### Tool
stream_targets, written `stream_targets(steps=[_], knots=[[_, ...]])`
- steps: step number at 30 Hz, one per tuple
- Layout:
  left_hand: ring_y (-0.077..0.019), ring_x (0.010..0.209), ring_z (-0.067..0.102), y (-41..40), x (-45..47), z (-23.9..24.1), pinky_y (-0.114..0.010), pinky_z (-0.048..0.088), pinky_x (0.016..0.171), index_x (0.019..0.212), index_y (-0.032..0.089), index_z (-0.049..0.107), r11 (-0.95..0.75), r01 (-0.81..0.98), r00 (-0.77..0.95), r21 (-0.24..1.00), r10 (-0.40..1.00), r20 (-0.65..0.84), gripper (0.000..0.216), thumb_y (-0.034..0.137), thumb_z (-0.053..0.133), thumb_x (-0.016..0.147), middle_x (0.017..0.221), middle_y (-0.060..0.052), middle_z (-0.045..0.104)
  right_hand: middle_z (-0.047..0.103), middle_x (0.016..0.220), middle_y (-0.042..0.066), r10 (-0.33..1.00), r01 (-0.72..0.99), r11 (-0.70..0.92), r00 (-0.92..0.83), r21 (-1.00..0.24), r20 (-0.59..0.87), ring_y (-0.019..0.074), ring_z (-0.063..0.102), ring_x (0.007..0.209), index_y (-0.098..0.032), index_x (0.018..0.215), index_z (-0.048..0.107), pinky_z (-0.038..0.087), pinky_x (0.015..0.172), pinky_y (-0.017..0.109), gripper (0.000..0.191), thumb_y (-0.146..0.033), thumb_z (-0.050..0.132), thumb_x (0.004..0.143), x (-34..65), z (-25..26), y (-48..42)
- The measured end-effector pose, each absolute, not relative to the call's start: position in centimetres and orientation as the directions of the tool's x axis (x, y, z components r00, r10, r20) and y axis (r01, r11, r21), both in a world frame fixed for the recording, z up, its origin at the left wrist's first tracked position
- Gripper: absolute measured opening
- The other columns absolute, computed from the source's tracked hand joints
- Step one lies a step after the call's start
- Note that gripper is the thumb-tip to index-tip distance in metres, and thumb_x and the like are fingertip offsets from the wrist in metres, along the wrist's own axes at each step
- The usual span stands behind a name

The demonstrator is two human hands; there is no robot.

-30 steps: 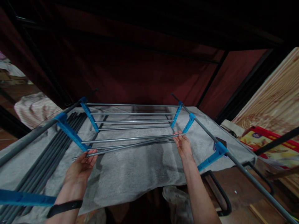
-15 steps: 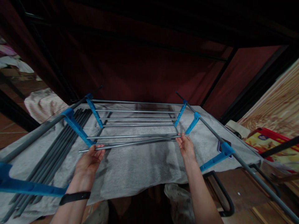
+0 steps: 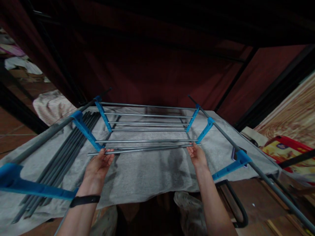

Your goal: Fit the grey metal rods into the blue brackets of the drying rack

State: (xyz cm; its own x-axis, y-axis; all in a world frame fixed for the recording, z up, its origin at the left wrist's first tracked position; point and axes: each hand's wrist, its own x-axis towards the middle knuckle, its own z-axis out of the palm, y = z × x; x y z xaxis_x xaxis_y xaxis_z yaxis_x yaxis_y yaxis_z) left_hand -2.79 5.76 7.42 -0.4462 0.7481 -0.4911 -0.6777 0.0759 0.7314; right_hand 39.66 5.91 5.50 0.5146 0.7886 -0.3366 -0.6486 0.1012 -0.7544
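A thin grey metal tube (image 3: pixel 150 149) lies across both of my hands, in front of a half-built rack. My left hand (image 3: pixel 100 164) is closed on it near its left end, beside the lower tip of a blue plastic bracket (image 3: pixel 86 131). The right end is pinched in my right hand (image 3: pixel 197 156), just below another blue bracket (image 3: pixel 205 130). Right behind the held tube runs a fitted crossbar (image 3: pixel 147 141). Farther back, several crossbars (image 3: pixel 150 115) join the rear pair of brackets. Where the tube's ends meet the brackets is hard to make out.
Loose grey tubes (image 3: pixel 65 152) lie bundled on the grey cloth (image 3: pixel 152 173) at left. Long side poles (image 3: pixel 268 185) slope toward me. A phone-like object (image 3: pixel 237 154) rests beneath the right pole. A red and yellow box (image 3: pixel 283 152) stands at far right.
The tube's left end has risen slightly, so it lies more nearly parallel to the crossbar. Both hands keep their hold. The whole view has shifted a little.
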Motion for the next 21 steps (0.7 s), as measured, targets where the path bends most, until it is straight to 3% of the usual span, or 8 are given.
stream_targets(steps=[21], knots=[[-0.0126, 0.067, 0.071, 5.3, -1.6, 8.6, -0.023, 0.059, 0.062, 0.081, 0.014, 0.059, 0.043, -0.716, -0.450, 0.697, 0.736, -0.506, 0.021, 0.002, 0.048, 0.094, 0.075, -0.003, 0.069, 0.068, 0.072, -0.003, 0.735, -0.655, -0.084, 0.469, -0.751, -0.491, 0.0115, 0.068, 0.067, -0.022, 0.078, 0.056, 0.062, 0.068, 0.027, 0.014, -0.010, 0.056, 0.084, 40.2, 4.8, 5.9]])
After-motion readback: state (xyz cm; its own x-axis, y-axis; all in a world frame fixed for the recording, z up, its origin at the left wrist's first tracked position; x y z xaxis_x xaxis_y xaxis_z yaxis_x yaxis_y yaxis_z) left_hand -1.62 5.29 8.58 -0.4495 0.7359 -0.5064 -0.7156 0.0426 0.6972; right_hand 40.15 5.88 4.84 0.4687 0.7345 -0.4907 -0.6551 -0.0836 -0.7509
